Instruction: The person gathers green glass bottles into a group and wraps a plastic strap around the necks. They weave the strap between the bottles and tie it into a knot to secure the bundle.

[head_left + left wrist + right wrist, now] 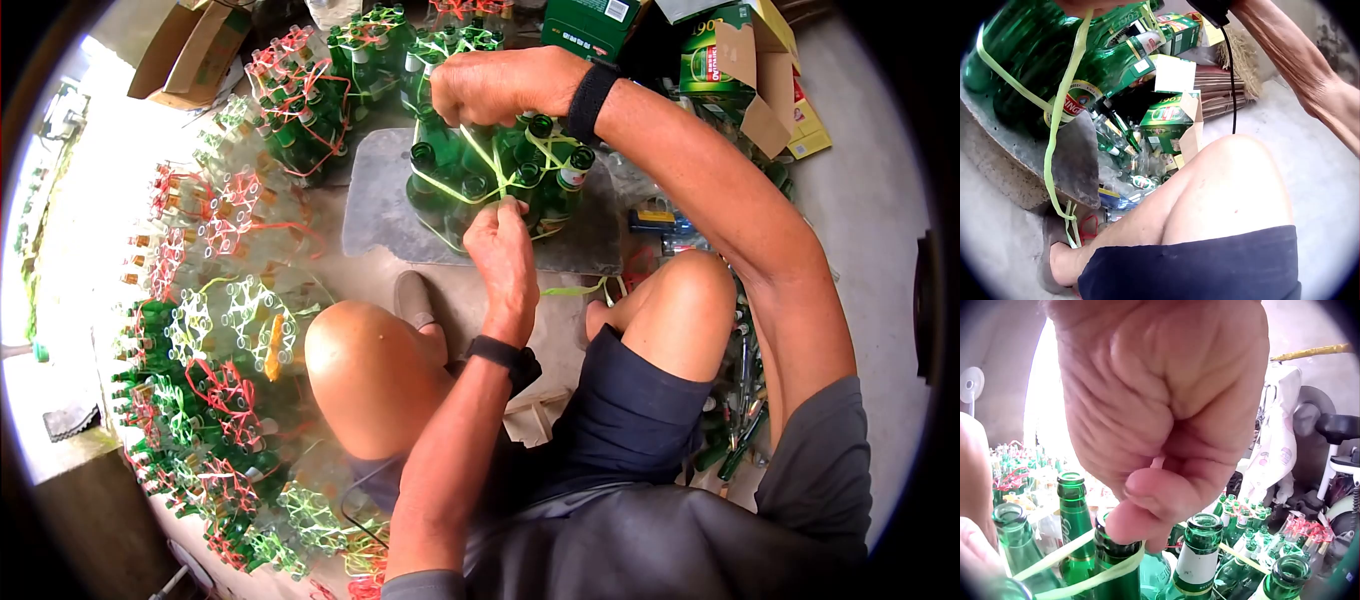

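Pale-green strap (504, 183), seemingly soft, is pinched by the left hand (503, 258), near, and curled right hand (505, 85), far; fragile, likely slippery bottles (528, 175) are best gripped by necks (1204, 532)

Green bottles (452, 160) on a dark slab (376, 200), perhaps stone.

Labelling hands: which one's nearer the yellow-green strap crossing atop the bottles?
Left: the left hand is just beside the strap crossing, on the wearer's side; the right hand is farther off, beyond it.

Bottle-bundling workspace, strapped bottle clusters (300, 130), opened cartons (205, 55), grey floor (875, 190)
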{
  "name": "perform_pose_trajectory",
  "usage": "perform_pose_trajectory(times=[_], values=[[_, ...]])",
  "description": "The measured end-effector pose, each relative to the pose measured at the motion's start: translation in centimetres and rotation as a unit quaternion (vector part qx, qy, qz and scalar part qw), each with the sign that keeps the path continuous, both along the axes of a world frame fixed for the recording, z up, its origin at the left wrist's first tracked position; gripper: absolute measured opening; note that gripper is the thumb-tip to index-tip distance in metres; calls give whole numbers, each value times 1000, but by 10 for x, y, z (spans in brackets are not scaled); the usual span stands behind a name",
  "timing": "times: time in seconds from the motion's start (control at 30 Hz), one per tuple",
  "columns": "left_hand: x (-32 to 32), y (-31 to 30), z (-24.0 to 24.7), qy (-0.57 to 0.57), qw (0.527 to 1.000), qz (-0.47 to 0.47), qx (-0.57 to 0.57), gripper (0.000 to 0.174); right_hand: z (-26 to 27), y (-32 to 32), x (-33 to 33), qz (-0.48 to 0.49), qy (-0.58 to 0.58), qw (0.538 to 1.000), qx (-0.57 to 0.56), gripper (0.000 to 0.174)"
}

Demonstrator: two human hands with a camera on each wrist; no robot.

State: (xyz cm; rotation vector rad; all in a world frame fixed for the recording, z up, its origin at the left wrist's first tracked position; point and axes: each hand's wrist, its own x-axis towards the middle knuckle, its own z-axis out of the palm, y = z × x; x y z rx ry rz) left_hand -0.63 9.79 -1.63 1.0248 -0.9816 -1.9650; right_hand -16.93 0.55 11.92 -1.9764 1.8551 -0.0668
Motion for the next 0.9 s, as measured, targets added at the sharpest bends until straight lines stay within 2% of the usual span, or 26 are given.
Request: perform_pose_trajectory(times=[0.2,0.6,0.73,0.8,0.9], values=[[11,-2,5,3,1000,-20,-8,21,1,-11,-10,-44,-20,994,99,25],[22,-3,15,1,997,-33,-64,20,7,-18,-6,-19,32,992,117,14],[25,-5,17,-15,997,-40,-66,20,1,-16,-13,11,25,996,79,16],[27,-7,14,-15,996,-45,-75,20,2,-13,-15,21,-14,998,50,21],[31,-7,13,-13,996,-51,-76,20,8,-14,-16,1,-17,995,98,24]])
